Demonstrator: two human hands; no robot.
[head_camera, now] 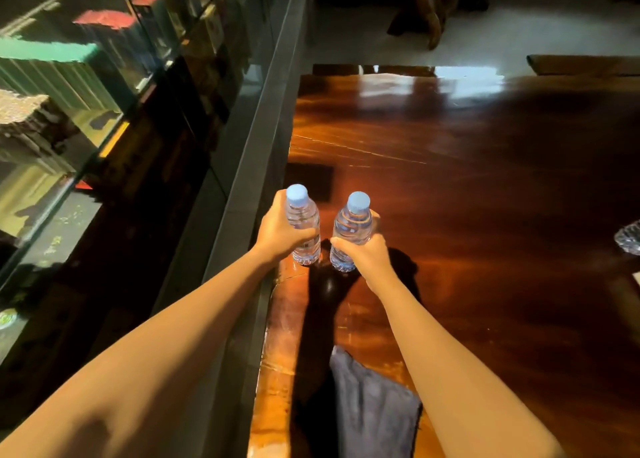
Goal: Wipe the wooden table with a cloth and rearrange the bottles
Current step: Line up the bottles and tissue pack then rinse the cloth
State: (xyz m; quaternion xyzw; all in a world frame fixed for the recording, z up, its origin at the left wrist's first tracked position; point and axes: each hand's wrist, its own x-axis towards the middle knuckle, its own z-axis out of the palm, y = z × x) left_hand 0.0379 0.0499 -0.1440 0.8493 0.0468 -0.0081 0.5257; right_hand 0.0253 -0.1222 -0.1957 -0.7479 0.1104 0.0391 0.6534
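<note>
Bottles: left bottle (304,227) and right bottle (350,232), upright, near table's left edge.
Grip: left hand (277,231) and right hand (365,253) each wrapped around one.
Cloth (372,405): nearer the body, beside the right forearm.
Table (485,215): open surface lies rightward.

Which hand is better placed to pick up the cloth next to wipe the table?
Right, probably. The cloth lies on the table directly beneath the right forearm. Both hands are occupied, so the right hand must first set down its bottle.
</note>
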